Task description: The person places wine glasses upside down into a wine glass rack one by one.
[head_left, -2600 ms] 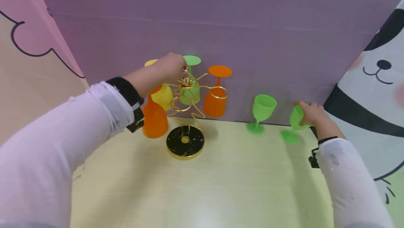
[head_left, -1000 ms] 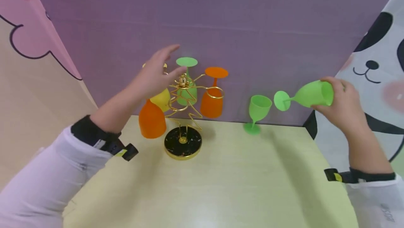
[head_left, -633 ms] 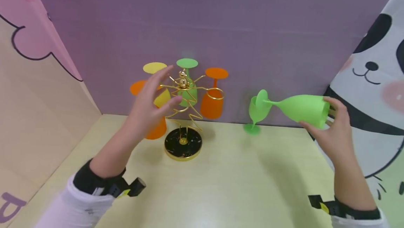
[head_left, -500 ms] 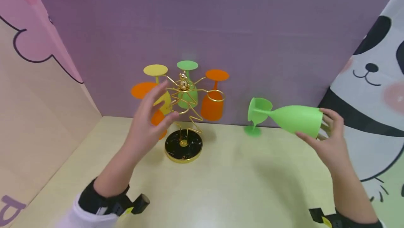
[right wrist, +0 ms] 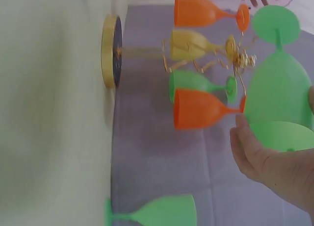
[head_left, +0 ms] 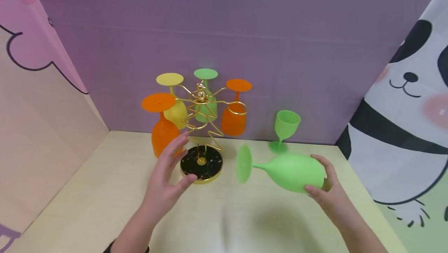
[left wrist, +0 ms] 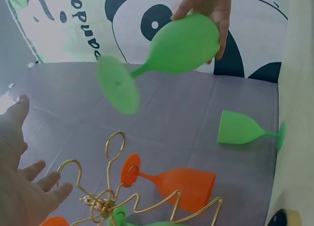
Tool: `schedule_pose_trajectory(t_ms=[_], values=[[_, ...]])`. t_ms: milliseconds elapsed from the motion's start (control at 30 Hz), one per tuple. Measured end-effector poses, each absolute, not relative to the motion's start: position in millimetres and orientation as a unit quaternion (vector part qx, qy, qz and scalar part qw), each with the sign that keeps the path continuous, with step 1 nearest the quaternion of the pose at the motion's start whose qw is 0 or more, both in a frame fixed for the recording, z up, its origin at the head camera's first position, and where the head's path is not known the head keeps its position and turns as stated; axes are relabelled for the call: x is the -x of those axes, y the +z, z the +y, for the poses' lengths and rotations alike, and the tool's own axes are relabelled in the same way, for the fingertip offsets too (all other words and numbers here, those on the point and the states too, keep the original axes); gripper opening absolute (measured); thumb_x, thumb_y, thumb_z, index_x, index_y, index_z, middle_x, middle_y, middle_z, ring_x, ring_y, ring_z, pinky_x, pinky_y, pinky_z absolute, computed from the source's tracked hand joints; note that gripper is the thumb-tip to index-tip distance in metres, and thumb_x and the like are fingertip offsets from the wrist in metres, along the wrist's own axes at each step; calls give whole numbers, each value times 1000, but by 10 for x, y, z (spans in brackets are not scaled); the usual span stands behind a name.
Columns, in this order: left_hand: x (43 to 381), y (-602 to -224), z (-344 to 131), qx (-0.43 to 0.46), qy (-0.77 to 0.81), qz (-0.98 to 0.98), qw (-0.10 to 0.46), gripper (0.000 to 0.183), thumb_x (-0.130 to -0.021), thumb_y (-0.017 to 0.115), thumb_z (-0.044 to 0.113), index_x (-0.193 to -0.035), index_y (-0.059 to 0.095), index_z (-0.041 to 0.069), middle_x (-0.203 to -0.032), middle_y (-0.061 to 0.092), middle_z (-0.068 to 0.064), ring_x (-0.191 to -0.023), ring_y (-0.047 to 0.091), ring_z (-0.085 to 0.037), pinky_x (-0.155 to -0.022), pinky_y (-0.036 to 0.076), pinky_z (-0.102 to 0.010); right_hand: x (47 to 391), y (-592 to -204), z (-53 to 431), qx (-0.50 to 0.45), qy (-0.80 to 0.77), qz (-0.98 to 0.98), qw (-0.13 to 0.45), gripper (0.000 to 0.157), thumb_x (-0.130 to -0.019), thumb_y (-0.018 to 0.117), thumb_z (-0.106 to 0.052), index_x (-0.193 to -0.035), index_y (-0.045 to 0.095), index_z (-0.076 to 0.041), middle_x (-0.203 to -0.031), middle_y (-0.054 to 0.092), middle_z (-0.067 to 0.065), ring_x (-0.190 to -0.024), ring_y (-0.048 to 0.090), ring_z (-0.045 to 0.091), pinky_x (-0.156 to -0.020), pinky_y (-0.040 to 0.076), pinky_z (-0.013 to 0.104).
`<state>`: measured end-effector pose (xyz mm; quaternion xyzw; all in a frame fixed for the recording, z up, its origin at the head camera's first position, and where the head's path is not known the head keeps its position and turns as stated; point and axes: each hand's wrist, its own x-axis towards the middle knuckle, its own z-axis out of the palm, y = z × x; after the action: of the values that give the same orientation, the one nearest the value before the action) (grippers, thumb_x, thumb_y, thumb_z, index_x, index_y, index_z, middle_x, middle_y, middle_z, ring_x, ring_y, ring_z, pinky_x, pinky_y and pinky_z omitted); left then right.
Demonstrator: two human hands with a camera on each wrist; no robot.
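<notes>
My right hand (head_left: pixel 327 192) grips a green goblet (head_left: pixel 295 171) by its bowl near the rim. The goblet lies sideways in the air, its foot pointing left. My left hand (head_left: pixel 168 179), fingers spread and holding nothing, is in front of a gold wire glass rack (head_left: pixel 202 122) with a round black base (head_left: pixel 201 163). Upside down on the rack hang an orange goblet (head_left: pixel 162 132) at the front left, a yellow goblet (head_left: pixel 176 113), a green goblet (head_left: pixel 206 109) at the back, and an orange goblet (head_left: pixel 234 118) at the right. Some of the rack's wire rings hold no goblet.
Another green goblet (head_left: pixel 287 124) stands upright on the pale table (head_left: pixel 224 222), close to the purple back wall (head_left: pixel 224 43). A panda print (head_left: pixel 402 128) covers the right side panel, and a pink figure (head_left: pixel 31 23) is printed on the left one.
My right hand has lifted the green goblet from the table, turned it sideways and brought it left and nearer. My left hand has let go of the rack's top and come down toward me.
</notes>
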<state>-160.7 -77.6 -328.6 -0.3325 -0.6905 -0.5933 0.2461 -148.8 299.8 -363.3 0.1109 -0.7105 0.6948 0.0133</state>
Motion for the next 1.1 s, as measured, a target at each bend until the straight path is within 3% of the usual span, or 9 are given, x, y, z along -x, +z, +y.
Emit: schedule_pose_trajectory(t_ms=[133, 367, 500, 600, 700, 833, 1000, 1100], values=[[1572, -3421, -684, 384, -614, -646, 240, 70, -85, 62, 34, -136, 31, -3, -142, 33, -19, -126, 35, -31, -102, 37, -29, 1452, -3737, 2848, -135, 750, -645, -48, 68, -86, 60, -13, -139, 21, -32, -131, 22, 8, -111, 44, 22, -88, 47, 35], [1509, -3535, -517, 396, -617, -661, 163, 82, -81, 57, 52, -141, 25, 5, -143, 29, -19, -126, 34, -30, -101, 39, -35, 1329, -3782, 2584, -189, 806, -539, -155, 68, -89, 57, -27, -143, 17, -33, -139, 29, 0, -120, 39, 27, -96, 40, 44], [1470, -3542, -423, 396, -615, -672, 116, 90, -73, 75, 33, -142, 24, 8, -145, 26, -15, -127, 32, -29, -99, 39, -48, 1253, -3743, 2420, -230, 824, -462, -234, 61, -94, 48, -30, -144, 13, -32, -144, 27, -2, -124, 35, 26, -101, 34, 49], [1427, -3509, -356, 382, -617, -683, 87, 98, -62, 81, 14, -142, 24, 12, -145, 26, -9, -127, 29, -28, -96, 35, -60, 1217, -3721, 2315, -254, 822, -431, -274, 56, -97, 41, -32, -144, 11, -31, -145, 26, -3, -124, 34, 25, -102, 32, 50], [1401, -3488, -296, 375, -637, -670, 60, 104, -56, 82, 6, -141, 23, 15, -140, 33, -10, -124, 35, -29, -97, 36, -57, 1184, -3729, 2235, -266, 813, -424, -298, 53, -99, 34, -35, -145, 9, -31, -144, 26, -2, -125, 33, 25, -103, 30, 50], [1402, -3517, -260, 398, -635, -661, 48, 98, -56, 82, 3, -137, 28, 12, -129, 47, -14, -114, 47, -25, -99, 40, -43, 1124, -3752, 2145, -246, 803, -437, -323, 51, -100, 25, -39, -145, 3, -32, -146, 22, 2, -127, 29, 28, -104, 28, 51], [1433, -3533, -228, 438, -586, -676, 90, 92, -59, 82, 9, -136, 31, 9, -128, 49, -13, -116, 45, -24, -101, 36, -46, 1090, -3759, 2087, -204, 802, -447, -340, 50, -100, 17, -45, -145, 3, -30, -146, 21, 6, -128, 29, 30, -106, 27, 50], [1428, -3527, -197, 433, -583, -680, 99, 95, -59, 83, 11, -138, 29, 10, -132, 45, -11, -120, 40, -25, -103, 32, -48, 1096, -3770, 2068, -192, 811, -426, -351, 47, -99, 11, -45, -145, 10, -31, -144, 27, 5, -128, 31, 30, -107, 27, 48]])
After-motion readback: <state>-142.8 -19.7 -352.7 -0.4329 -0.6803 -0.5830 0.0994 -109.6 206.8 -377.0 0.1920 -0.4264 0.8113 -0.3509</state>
